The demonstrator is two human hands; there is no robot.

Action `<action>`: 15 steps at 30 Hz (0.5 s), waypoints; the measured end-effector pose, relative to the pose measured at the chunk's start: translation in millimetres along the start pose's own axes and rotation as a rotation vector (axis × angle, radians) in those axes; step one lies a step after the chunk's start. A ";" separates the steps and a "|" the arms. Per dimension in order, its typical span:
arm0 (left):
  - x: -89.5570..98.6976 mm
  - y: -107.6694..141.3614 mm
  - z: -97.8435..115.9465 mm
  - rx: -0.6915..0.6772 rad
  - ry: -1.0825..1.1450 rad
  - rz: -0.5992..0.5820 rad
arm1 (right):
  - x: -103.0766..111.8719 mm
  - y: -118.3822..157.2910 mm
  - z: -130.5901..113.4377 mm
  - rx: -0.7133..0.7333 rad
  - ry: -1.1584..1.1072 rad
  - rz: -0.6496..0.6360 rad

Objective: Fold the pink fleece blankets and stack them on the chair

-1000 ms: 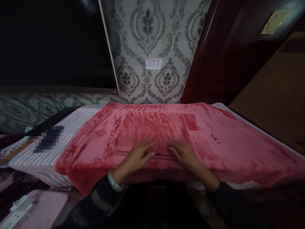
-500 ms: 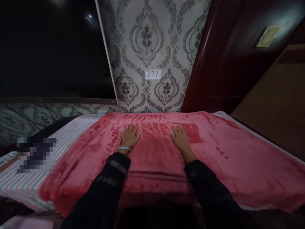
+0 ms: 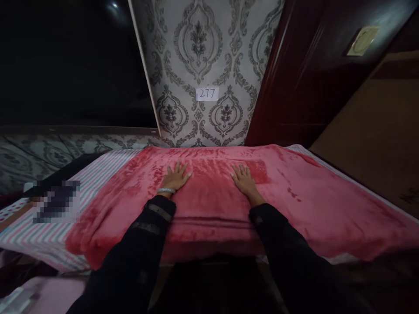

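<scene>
A plush red-pink blanket (image 3: 209,198) lies spread over a long surface in front of me, its near edge hanging down. My left hand (image 3: 176,178) rests flat on it left of centre, fingers spread, with a bracelet at the wrist. To the right, my right hand (image 3: 244,179) also presses flat on the blanket with its fingers apart. Neither hand grips anything. A darker brushed patch of pile runs between and beyond the hands, and two dark crease lines cross the blanket nearer to me.
Beneath the blanket a striped cloth (image 3: 94,174) shows at the left. A blurred-out dark item (image 3: 59,203) lies on it. Behind are a large dark screen (image 3: 72,65), patterned wallpaper with a paper label reading 277 (image 3: 207,93), and a dark red panel (image 3: 294,74) at right.
The view has shifted slightly, so the whole scene sits a little higher in the picture. Both hands stay flat on the blanket in nearly the same places.
</scene>
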State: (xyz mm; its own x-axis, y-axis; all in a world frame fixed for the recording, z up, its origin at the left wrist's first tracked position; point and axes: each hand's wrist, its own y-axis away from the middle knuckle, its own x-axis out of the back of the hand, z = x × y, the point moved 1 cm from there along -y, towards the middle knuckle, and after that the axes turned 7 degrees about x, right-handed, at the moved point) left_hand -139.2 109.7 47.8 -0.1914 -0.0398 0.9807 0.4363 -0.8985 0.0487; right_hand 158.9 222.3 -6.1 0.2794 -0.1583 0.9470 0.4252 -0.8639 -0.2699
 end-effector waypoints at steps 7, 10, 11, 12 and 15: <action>-5.7 26.9 -24.1 -0.048 -0.108 -0.001 | 5.0 55.7 23.4 0.018 0.040 -0.109; 1.9 44.2 -30.3 -0.069 -0.136 -0.046 | 16.1 80.8 31.4 0.030 -0.010 -0.155; 6.6 50.4 -30.3 -0.055 -0.138 -0.060 | 22.1 85.9 32.2 0.024 -0.024 -0.180; 11.8 56.8 -28.4 -0.035 -0.139 -0.060 | 29.0 88.9 31.3 0.009 -0.033 -0.200; 25.1 78.0 -8.2 -0.078 -0.132 0.068 | 51.8 87.2 12.6 -0.026 -0.033 -0.165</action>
State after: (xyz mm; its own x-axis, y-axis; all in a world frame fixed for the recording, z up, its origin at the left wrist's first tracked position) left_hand -117.2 35.1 74.6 -0.0442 -0.0484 0.9979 0.3739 -0.9270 -0.0284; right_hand 221.2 144.7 17.3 0.2363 0.0020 0.9717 0.4453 -0.8890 -0.1064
